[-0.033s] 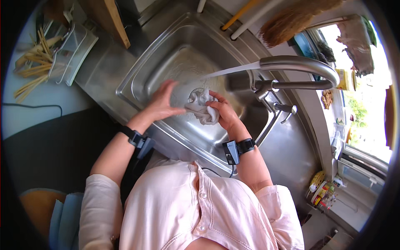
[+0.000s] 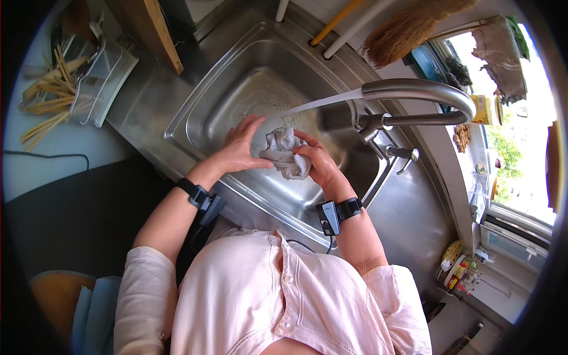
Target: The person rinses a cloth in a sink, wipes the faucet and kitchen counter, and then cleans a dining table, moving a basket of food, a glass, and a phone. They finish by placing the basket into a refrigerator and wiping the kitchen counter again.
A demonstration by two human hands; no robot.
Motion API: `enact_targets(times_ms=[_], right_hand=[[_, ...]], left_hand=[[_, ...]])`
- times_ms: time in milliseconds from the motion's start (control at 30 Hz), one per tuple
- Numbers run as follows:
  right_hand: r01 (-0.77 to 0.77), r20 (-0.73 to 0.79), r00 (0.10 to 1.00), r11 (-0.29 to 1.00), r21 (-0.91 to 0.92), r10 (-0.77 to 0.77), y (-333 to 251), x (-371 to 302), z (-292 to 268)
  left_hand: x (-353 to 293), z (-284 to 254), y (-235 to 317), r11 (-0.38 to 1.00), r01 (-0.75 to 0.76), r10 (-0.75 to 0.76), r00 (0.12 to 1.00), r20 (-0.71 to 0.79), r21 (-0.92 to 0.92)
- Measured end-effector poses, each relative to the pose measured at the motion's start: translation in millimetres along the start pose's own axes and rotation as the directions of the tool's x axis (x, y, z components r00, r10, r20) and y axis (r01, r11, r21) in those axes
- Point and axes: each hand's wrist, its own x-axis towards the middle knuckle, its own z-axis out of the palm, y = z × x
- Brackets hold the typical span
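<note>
Whitish, crumpled cloth (image 2: 290, 158) is what I have between my hands, inside the steel sink (image 2: 204, 121). My right hand (image 2: 318, 160) grips it from the right, fingers curled over its edge; whether the bunched fabric also rests on the sink bottom I cannot tell. My left hand (image 2: 239, 148) is open at the other side, fingers spread and thumb pointing at the cloth; I can't make out whether that thumb touches it. Beyond them, a stream of water (image 2: 324, 102) runs from the curved metal tap (image 2: 423, 89) and lands in the sink, on the far side of the cloth. I see a dark strap with a small device on each wrist. To the right of the sink lies a bare metal surface (image 2: 414, 204); at far left, wooden sticks (image 2: 53, 106) stick out of a white rack (image 2: 97, 89).
</note>
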Motion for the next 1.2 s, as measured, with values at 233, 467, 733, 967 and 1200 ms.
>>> enact_targets(times_ms=[233,467,733,967,1200], right_hand=[[0.041,-0.003,0.999,0.916,0.399,-0.043,-22.9,-19.3,-8.0],[0.152,-0.161,0.982,0.929,0.337,-0.102,-16.9,-11.8,4.4],[0.271,-0.264,0.95,0.856,0.44,-0.165,-17.7,-3.1,-6.1],[0.352,-0.318,0.929,0.725,0.592,-0.191,-13.3,-0.1,-0.6],[0.391,-0.331,0.915,0.702,0.596,-0.229,-19.3,1.8,0.1]], left_hand=[[58.1,6.4,29.3,0.764,0.286,-0.002,0.898,0.441,-0.579],[57.0,15.2,29.7,0.83,0.024,0.095,0.979,0.183,-0.557],[56.3,2.5,43.0,0.562,0.184,-0.031,0.979,0.201,-0.807],[70.9,6.1,42.4,0.822,-0.043,0.01,0.998,-0.061,-0.568],[78.7,3.7,50.3,0.521,0.241,-0.147,0.97,0.193,-0.819]])
